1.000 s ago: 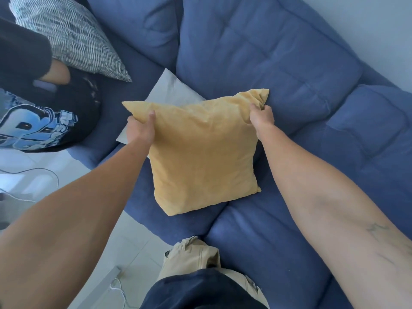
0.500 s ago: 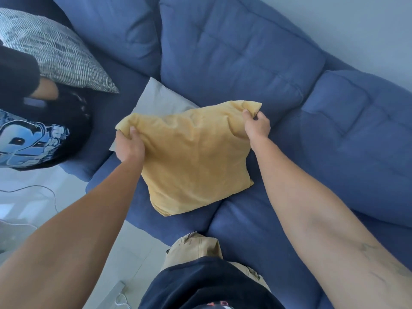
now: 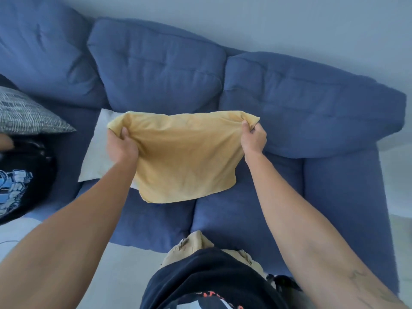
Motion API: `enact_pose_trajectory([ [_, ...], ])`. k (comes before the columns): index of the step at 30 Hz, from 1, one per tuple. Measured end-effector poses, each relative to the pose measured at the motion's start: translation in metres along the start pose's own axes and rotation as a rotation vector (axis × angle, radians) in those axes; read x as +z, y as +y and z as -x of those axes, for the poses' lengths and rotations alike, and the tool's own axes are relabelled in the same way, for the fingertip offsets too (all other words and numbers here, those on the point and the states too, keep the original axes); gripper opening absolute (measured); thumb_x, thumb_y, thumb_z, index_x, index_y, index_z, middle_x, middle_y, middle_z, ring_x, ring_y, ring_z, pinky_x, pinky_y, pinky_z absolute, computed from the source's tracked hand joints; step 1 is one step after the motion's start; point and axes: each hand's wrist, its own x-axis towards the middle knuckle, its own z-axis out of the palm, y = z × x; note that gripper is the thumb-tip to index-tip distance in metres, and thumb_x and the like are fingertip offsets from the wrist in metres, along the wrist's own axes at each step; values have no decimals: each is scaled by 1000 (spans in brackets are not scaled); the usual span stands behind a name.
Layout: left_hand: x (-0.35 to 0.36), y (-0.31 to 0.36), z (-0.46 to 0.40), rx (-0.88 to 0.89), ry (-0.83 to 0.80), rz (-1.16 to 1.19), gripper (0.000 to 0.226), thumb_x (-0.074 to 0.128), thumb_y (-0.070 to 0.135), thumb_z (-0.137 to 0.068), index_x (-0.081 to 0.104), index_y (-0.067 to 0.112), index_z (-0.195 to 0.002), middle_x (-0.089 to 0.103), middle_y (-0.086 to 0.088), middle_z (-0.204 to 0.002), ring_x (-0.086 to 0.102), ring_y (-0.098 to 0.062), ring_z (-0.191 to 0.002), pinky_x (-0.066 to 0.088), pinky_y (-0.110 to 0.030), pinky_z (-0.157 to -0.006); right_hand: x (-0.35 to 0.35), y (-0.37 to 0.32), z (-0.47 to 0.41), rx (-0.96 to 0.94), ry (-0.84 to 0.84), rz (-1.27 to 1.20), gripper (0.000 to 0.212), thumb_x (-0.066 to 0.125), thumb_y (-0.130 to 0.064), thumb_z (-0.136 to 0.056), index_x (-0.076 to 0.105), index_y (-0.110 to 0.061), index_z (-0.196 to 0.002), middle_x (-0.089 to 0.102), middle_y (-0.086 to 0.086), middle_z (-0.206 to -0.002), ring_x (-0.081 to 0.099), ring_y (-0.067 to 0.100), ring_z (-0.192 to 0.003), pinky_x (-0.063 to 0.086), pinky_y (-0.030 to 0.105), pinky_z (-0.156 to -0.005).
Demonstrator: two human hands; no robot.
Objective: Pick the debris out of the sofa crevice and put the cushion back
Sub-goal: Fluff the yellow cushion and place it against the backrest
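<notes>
I hold a yellow cushion (image 3: 185, 157) up over the seat of a blue sofa (image 3: 234, 219). My left hand (image 3: 121, 146) grips its upper left corner and my right hand (image 3: 254, 136) grips its upper right corner. The cushion hangs in front of the sofa's middle back cushion (image 3: 156, 65), with its lower edge close to the seat; I cannot tell if it touches. The crevice between seat and back is hidden behind the cushion. No debris is visible.
A white cushion (image 3: 95, 157) lies on the seat behind my left hand. A grey patterned cushion (image 3: 26, 114) rests at the left, beside another person in a black printed shirt (image 3: 20, 181). The sofa's right armrest (image 3: 343, 197) stands at the right. Pale floor lies in front.
The view has swung so the sofa now faces me squarely. Both hands have carried the yellow cushion up and toward the back cushions, still gripping its top corners.
</notes>
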Motion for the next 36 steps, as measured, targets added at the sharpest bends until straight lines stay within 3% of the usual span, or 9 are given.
enact_pose_trajectory([
  [3, 20, 25, 28, 85, -34, 75, 36, 35, 37, -105, 47, 13, -128, 58, -4, -116, 56, -22, -108, 32, -27, -86, -52, 15, -1, 15, 100, -44, 32, 57, -37, -93, 60, -6, -84, 51, -5, -69, 50, 10, -63, 46, 25, -63],
  [6, 51, 41, 43, 167, -102, 164, 31, 38, 37, -103, 47, 16, -123, 61, -6, -116, 58, -27, -109, 39, -32, -91, -100, 28, -7, 45, 179, -73, 30, 59, -37, -92, 58, -9, -80, 52, -5, -68, 51, 11, -65, 49, 30, -69],
  [10, 87, 66, 74, 257, -174, 183, 23, 40, 34, -103, 47, 15, -113, 56, -2, -101, 50, -20, -91, 39, -33, -87, -159, 42, -20, 53, 268, -82, 27, 58, -35, -93, 58, -12, -79, 51, -8, -66, 52, 11, -65, 46, 28, -67],
  [17, 143, 101, 126, 315, -271, 166, 36, 43, 36, -102, 48, 12, -127, 62, -9, -119, 57, -29, -109, 43, -39, -95, -235, 66, -49, 88, 381, -48, 28, 55, -36, -92, 64, -9, -85, 55, -9, -69, 56, 15, -73, 49, 32, -72],
  [24, 195, 130, 143, 291, -309, 154, 45, 45, 41, -99, 45, 15, -135, 60, -9, -127, 56, -31, -117, 45, -47, -103, -267, 84, -92, 140, 398, -21, 29, 54, -37, -92, 66, -11, -88, 62, -4, -81, 60, 19, -84, 51, 34, -80],
  [31, 228, 158, 139, 283, -325, 134, 29, 44, 36, -101, 52, 13, -117, 60, -3, -114, 57, -23, -104, 45, -36, -91, -267, 82, -137, 179, 377, 0, 30, 55, -36, -91, 65, -9, -84, 60, -3, -76, 59, 20, -78, 55, 37, -78],
  [34, 238, 169, 130, 261, -394, 69, 33, 39, 38, -103, 50, 11, -119, 56, -4, -113, 55, -25, -109, 45, -38, -92, -267, 79, -150, 189, 372, -6, 26, 55, -33, -92, 67, -11, -93, 63, -3, -84, 61, 21, -84, 54, 37, -80],
  [36, 243, 175, 126, 254, -454, -20, 42, 36, 40, -103, 45, 9, -130, 55, -7, -125, 53, -27, -116, 43, -39, -94, -267, 75, -154, 188, 350, -45, 24, 54, -29, -93, 68, -20, -111, 65, -7, -96, 62, 18, -98, 52, 33, -87],
])
